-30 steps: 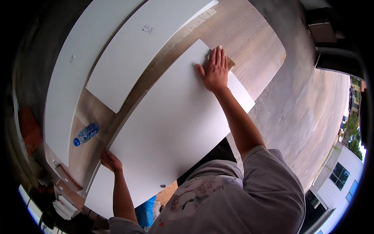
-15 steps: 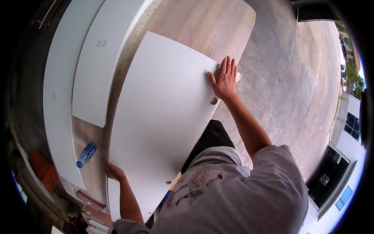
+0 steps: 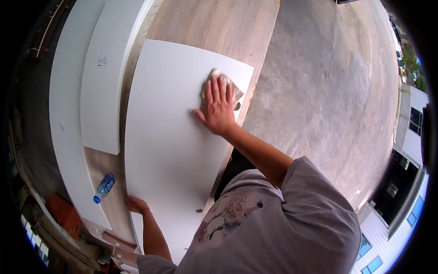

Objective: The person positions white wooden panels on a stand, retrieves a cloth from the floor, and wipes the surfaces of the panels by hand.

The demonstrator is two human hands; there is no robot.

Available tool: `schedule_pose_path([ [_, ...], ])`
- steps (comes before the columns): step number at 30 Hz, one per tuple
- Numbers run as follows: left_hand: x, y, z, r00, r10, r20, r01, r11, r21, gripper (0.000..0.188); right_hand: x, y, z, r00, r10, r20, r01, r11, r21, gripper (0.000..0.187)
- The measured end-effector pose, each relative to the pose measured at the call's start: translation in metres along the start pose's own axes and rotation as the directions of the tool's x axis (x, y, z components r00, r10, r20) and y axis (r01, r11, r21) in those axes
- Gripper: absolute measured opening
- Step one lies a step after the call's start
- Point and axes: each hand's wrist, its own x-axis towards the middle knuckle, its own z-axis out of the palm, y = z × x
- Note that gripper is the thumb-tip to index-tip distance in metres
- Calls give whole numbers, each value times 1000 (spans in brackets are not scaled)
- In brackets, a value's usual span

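A large white panel (image 3: 173, 118) lies in front of me on a wood-grain board (image 3: 196, 23). My right hand (image 3: 219, 107) rests flat near its upper right corner, fingers stretched out and thumb apart. Beneath those fingers is a pale, crumpled cloth (image 3: 236, 92), pressed against the white surface. A round hole (image 3: 237, 106) shows beside it near the panel's right edge. At the lower left, my left hand (image 3: 137, 204) is closed on the panel's left edge; its fingertips are partly hidden.
A plastic bottle with a blue cap (image 3: 104, 187) lies left of the panel. Farther left are a narrow white board with a label (image 3: 101, 100) and a longer white board (image 3: 66, 123). Bare concrete floor (image 3: 319, 91) stretches to the right.
My right hand has slid left and slightly down from the panel's right edge, bringing the cloth onto the white surface. My left hand keeps its place on the left edge.
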Motion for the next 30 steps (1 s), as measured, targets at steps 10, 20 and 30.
schedule_pose_path([
  [10, -7, 26, -15, 992, -84, 96, 77, 995, 69, 53, 57, 49, -18, 981, 94, -171, -110, 990, -87, 74],
  [20, -8, 14, -7, 997, -53, 54, 54, 998, -14, 55, 120, -32, 0, 936, -345, -61, 339, 936, -100, 66],
  [30, -6, 28, -12, 999, -34, 10, 35, 997, -69, 57, -4, -168, 68, 467, -870, 159, 830, 494, 261, 70],
])
